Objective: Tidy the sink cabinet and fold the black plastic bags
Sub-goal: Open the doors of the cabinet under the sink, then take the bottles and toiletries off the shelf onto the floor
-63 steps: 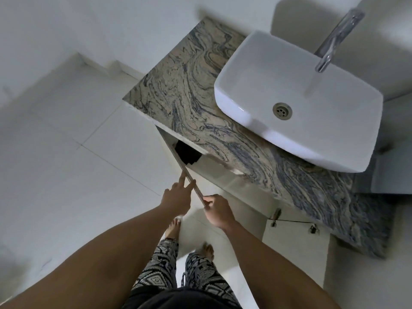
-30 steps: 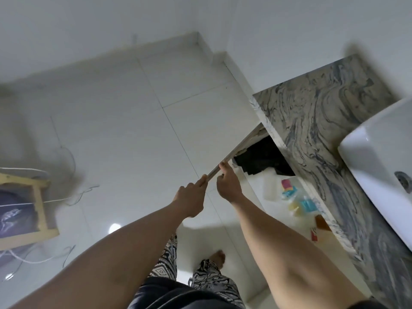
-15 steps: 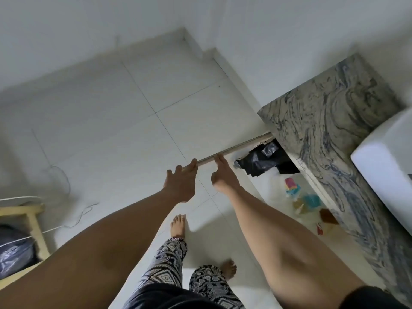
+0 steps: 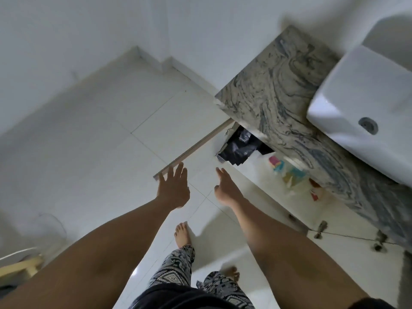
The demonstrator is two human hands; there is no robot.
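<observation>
- Bags (image 4: 239, 148), black plastic and crumpled, lie in a heap at the far left end of the open sink cabinet (image 4: 252, 175), just under the edge of the tabletop (image 4: 278, 103) and beside the door's hinge.
- From the right hand (image 4: 226, 189) the heap sits farther off and to the right. Its fingers are straight, close together and empty, aimed roughly that way, so it looks the nearer hand for a reach.
- No clear long axis shows; the heap spreads loosely along the cabinet mouth.
- Left hand (image 4: 174, 188), fingers spread, is at the near end of the cabinet door (image 4: 196, 147); whether it touches cannot be told.
- Overhanging tabletop hides the cabinet's back and part of the heap, so the number of bags is unclear. Small coloured items (image 4: 287, 172) to the right are too blurred to name.
</observation>
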